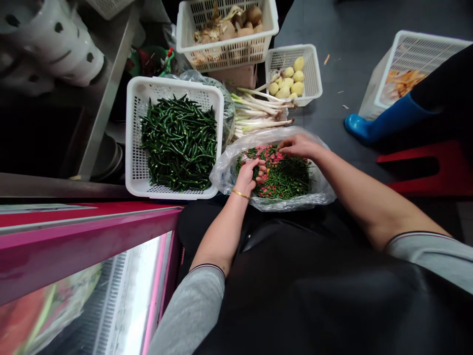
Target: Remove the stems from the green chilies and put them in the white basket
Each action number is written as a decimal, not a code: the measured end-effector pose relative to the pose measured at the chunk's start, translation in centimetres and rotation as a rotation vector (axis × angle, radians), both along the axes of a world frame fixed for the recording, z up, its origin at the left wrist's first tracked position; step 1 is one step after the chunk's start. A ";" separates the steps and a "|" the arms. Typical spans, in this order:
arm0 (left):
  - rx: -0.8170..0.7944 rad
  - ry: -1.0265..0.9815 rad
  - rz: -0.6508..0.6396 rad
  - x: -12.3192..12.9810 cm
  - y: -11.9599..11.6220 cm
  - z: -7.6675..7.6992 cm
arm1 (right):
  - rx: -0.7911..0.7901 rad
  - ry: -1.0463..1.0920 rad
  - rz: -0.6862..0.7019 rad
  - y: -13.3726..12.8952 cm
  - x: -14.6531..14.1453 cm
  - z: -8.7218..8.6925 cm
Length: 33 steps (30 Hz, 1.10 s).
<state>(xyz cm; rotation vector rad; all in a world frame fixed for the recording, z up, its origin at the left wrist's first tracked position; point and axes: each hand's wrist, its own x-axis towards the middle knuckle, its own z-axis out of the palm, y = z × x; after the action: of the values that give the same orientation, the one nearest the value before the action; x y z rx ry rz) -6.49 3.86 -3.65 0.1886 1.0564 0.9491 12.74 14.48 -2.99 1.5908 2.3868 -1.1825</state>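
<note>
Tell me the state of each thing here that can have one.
Left hand: fingers curled, grip unclear
Right hand: fingers bent, grip unclear
Plastic bag: open, partly filled
Green chillies: loose, heaped
Chilli basket: open, upright
Potatoes: peeled, piled
Spring onions: unchopped, roots on
Top basket: open, loaded
Blue boot: worn, upright

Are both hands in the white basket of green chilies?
No, the left hand and right hand are both over the open plastic bag beside that basket.
</note>
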 end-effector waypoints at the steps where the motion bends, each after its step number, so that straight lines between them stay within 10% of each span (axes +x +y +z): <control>1: -0.008 -0.014 -0.012 0.0 0.1 -0.1 | -0.062 0.107 -0.013 -0.2 0.0 0.7; 4: -0.030 -0.058 -0.069 0.0 0.1 -0.2 | -0.125 0.208 0.014 -1.0 -0.4 1.6; 12: -0.054 -0.026 -0.004 -0.4 -0.2 0.2 | 0.149 -0.555 0.153 -1.5 -1.4 -1.4; 17: -0.046 -0.060 -0.018 -0.4 0.0 0.6 | -0.144 -0.430 0.276 -0.3 -0.5 -1.6; 24: -0.069 -0.012 -0.003 -0.5 0.0 0.5 | 0.107 -0.537 -0.078 -0.9 -2.8 -2.6; 33: -0.096 -0.037 -0.049 0.3 -0.1 -0.9 | 0.118 -0.093 0.045 -4.3 -0.6 0.2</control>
<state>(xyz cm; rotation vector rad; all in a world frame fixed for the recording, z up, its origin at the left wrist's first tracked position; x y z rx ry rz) -6.20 3.76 -4.51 0.1173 1.0564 0.8526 12.13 10.22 -2.77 1.5763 2.4602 -0.9549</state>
